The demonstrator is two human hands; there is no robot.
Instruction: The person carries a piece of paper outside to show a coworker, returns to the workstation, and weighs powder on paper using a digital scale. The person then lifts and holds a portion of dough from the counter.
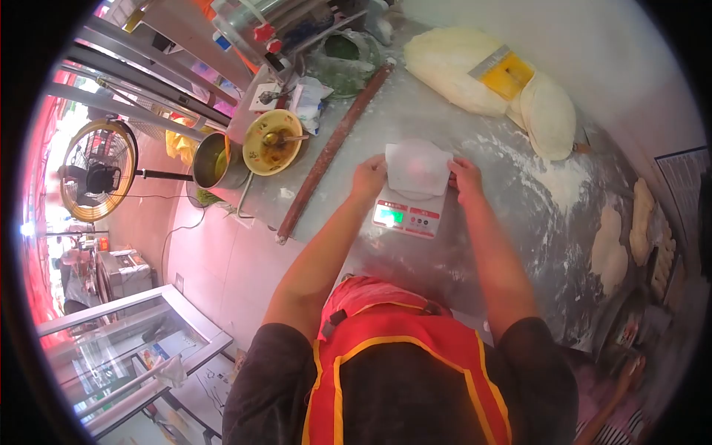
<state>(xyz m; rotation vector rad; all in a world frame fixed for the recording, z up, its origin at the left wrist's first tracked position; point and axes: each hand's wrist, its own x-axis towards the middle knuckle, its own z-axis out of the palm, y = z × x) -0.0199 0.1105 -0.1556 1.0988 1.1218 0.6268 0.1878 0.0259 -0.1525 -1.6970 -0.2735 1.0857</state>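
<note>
A kitchen scale [409, 215] with a lit green display stands on the metal worktop. Over its weighing plate lies a thin, whitish translucent sheet [417, 169], with a faint pinkish patch showing through. My left hand [368, 178] is at the sheet's left edge, its fingers pinched on it. At the right edge my right hand [465, 179] pinches the sheet too. Whether the sheet rests on the plate or is held just above it, I cannot tell.
A long rolling pin [337, 148] lies left of the scale. Beyond it are a bowl [273, 142] with a spoon and a pot [215, 162]. Large dough [456, 68] with a yellow scraper [504, 72] sits at the back; flour [556, 182] and dough pieces [610, 248] lie right.
</note>
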